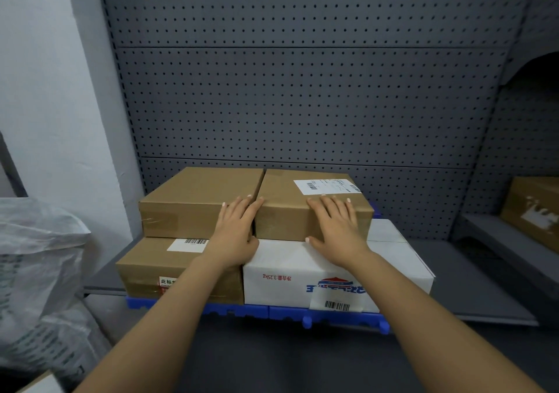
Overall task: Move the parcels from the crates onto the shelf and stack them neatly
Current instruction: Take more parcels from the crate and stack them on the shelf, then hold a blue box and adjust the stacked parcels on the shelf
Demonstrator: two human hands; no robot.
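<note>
Two lower parcels, a brown carton (142,271) and a white carton (284,268), sit on a blue pallet (242,312) at the shelf's (472,280) front edge. Both grips lie flat, fingers straight: the left grip (237,226) rests on the plain brown parcel (193,193) beside the seam, the right grip (338,226) on the labelled brown parcel (284,208).

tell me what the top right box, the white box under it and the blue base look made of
Top right box: looks like cardboard, matt brown, creased edges, with a paper label stuck on.
White box: probably cardboard too, with a smoother printed white face.
Blue base: likely moulded plastic, going by its uniform colour and notched edge.
</note>
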